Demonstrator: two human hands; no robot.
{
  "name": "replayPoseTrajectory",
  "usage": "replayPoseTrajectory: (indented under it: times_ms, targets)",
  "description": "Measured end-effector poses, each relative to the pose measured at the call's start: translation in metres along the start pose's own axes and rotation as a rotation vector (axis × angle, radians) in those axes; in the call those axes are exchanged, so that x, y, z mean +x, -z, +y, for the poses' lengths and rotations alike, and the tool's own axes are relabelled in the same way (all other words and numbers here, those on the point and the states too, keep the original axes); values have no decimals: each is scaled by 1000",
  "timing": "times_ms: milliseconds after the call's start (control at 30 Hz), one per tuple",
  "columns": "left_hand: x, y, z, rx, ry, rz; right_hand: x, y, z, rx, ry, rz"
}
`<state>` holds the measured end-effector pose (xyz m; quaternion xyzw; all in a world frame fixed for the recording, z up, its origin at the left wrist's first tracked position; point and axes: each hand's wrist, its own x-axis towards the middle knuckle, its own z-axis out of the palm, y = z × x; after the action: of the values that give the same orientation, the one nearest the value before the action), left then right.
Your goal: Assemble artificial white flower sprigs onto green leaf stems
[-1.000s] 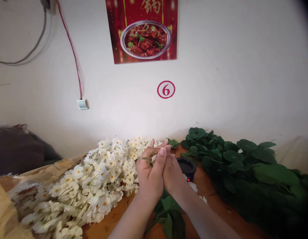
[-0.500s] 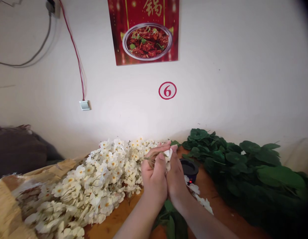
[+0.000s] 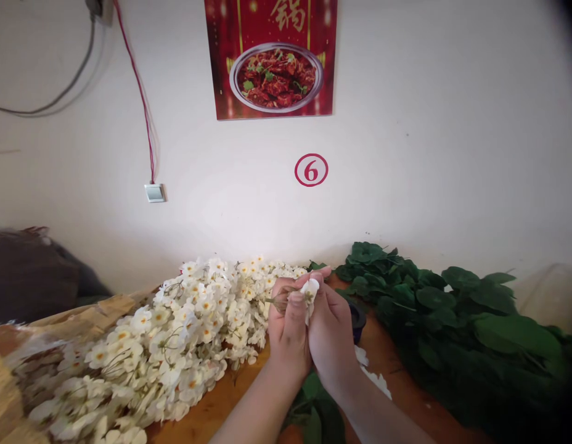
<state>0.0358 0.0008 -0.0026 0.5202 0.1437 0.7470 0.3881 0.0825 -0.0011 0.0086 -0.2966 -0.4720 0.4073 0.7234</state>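
Observation:
Both hands meet at the middle of the head view, above the table. My left hand (image 3: 288, 330) is closed around the thin stems of a white flower (image 3: 310, 292), its thumb lying along them. Pressed against it, my right hand (image 3: 331, 327) curls its fingers about the same white flower, petals showing between the two hands. The stem ends stick out to the left; part of the flower is hidden by the fingers. Beneath the wrists lie green leaves (image 3: 316, 410). A big heap of white flowers (image 3: 193, 327) with yellow centres spreads to the left.
A pile of green leaves (image 3: 452, 320) covers the table's right side. Behind my right hand stands a small dark round device (image 3: 357, 319), partly hidden. White petals (image 3: 377, 382) lie on the brown table (image 3: 383, 351). Brown wrapping paper (image 3: 105, 308) edges the flower heap.
The hands have shifted slightly right and now cover more of the dark round device. My right hand's fingers are curled more closely around the flower.

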Motion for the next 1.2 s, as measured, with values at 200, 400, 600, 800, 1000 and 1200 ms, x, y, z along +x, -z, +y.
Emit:
replayPoseTrajectory:
  times_ms: [200, 400, 600, 800, 1000, 1200]
  targets:
    - [-3, 0, -7, 24, -1, -24, 1, 0, 1, 103, -59, 3]
    - [-1, -1, -12, 9, 8, 9, 1, 1, 2, 230, -143, 58]
    - [1, -4, -2, 73, 30, 48, -1, 0, 6, 273, -80, 76]
    - [2, 0, -5, 43, 67, -5, -4, 0, 2, 35, 25, -18]
    - [-3, 3, -4, 101, 5, -39, -4, 2, -5, 92, -16, -7]
    - [-5, 10, -4, -56, -51, -193, -9, -4, 0, 169, -73, -28]
